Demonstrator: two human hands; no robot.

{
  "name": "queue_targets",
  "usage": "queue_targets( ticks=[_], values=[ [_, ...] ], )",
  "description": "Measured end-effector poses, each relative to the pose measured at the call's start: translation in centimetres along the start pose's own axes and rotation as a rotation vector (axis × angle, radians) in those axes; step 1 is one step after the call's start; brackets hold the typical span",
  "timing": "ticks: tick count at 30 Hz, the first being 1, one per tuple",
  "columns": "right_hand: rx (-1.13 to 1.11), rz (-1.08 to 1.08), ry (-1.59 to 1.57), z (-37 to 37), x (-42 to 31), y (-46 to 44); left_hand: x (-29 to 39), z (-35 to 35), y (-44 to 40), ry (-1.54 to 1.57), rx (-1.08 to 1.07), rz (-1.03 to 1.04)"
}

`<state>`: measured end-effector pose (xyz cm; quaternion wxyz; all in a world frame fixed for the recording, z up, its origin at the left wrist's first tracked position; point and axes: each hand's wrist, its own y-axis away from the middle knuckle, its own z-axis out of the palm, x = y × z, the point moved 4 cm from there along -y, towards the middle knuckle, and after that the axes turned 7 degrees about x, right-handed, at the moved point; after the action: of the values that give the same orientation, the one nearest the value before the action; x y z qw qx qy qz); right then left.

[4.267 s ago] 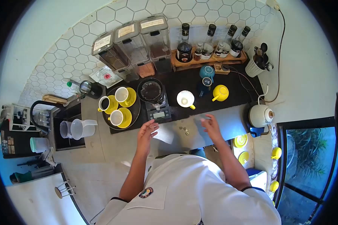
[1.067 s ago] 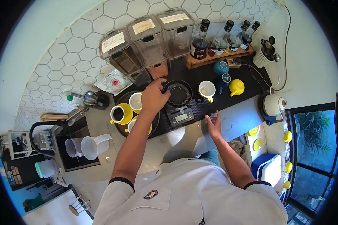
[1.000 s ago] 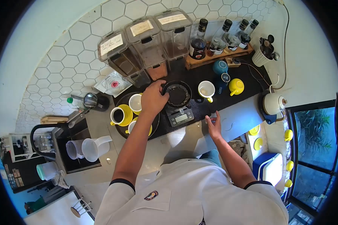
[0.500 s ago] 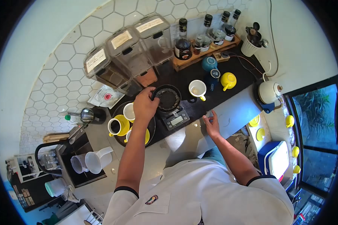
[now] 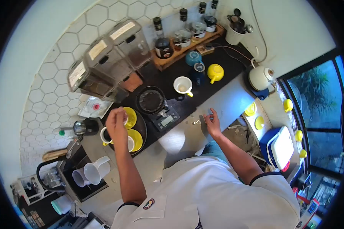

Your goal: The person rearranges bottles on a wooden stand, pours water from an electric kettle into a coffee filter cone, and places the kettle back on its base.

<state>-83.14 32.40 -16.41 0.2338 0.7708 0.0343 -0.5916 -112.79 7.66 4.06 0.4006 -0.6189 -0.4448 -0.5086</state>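
The grey counter (image 5: 227, 101) runs before both your hands, with a black mat (image 5: 197, 100) laid over much of it, beyond your right hand (image 5: 212, 122) and to the right of your left hand (image 5: 116, 118). Three lidded clear storage containers (image 5: 110, 61) stand beyond your left hand, near the tiled wall. Directly under that hand and to its right is the round black tray (image 5: 142, 124). The cream kettle (image 5: 261, 78) sits well to the right of your right hand and farther off.

Your left hand is over the tray, its fingers curled and blurred; you have them right by a white cup, mostly hidden, and I cannot tell whether they grip it. Your right hand hangs over the counter's near edge, fingers apart and loosely bent.

Between your hands and farther off, the black coffee dripper (image 5: 150, 100) holds dark grounds, with the digital scale (image 5: 167, 121) at its near side. Two yellow saucers (image 5: 137, 142) show just to the right of your left hand, and a cup of dark liquid (image 5: 104, 136) peeks out on its left. Ahead and left of your right hand stands a yellow-handled white cup (image 5: 183, 84); just left of that hand lie small shiny pieces (image 5: 196, 122)
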Motion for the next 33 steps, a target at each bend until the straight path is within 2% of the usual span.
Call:
queue_targets(
  ticks=[4, 12, 14, 16, 17, 18, 19, 20, 22, 23, 25, 28, 29, 30, 33],
  values=[
    [0.029, -0.022, 0.003, -2.8, 1.7, 0.2, -0.4, -0.6, 3.5, 0.244, -0.005, -0.002],
    [0.165, -0.054, 0.063, -8.6, 2.2, 2.3, -0.1, 3.9, 9.4, 0.346, -0.257, 0.021],
    [0.219, -0.053, 0.091, -10.6, 3.3, 3.1, 0.7, 5.7, 10.5, 0.259, -0.349, 0.057],
    [0.222, -0.356, 0.344, -12.3, 2.5, 4.5, 1.2, 7.3, 11.1, 0.293, -0.392, 0.003],
    [0.242, -0.354, 0.339, -13.4, 2.5, 5.1, 1.7, 8.1, 11.2, 0.271, -0.433, 0.053],
    [0.116, -0.390, 0.513, -13.8, 2.3, 5.8, 2.2, 8.9, 11.4, 0.249, -0.472, 0.107],
    [-0.013, -0.421, 0.685, -14.3, 2.6, 6.4, 2.3, 9.3, 11.7, 0.275, -0.445, 0.050],
    [0.004, -0.420, 0.677, -15.3, 3.2, 6.6, 2.6, 9.6, 11.9, 0.275, -0.461, 0.060],
    [-0.241, -0.223, 0.907, -16.4, 5.5, 7.0, 2.8, 10.2, 12.2, 0.137, -0.497, -0.019],
    [-0.227, -0.219, 0.898, -17.2, 6.1, 7.3, 3.2, 10.7, 12.5, 0.100, -0.544, -0.022],
    [-0.206, -0.032, 0.832, -19.0, 6.8, 8.0, 2.9, 12.0, 12.8, 0.131, -0.621, 0.015],
    [-0.158, -0.039, 0.776, -22.0, 7.6, 8.3, 3.9, 14.8, 14.3, 0.109, -0.708, 0.048],
    [-0.154, -0.050, 0.773, -23.1, 7.8, 8.3, 3.9, 15.8, 14.8, 0.144, -0.728, -0.006],
    [-0.099, -0.058, 0.732, -24.2, 7.7, 8.3, 4.1, 16.8, 15.3, 0.177, -0.745, -0.058],
    [0.011, -0.059, 0.641, -27.5, 7.7, 7.5, 5.4, 19.9, 17.0, 0.174, -0.793, -0.031]
  ],
)
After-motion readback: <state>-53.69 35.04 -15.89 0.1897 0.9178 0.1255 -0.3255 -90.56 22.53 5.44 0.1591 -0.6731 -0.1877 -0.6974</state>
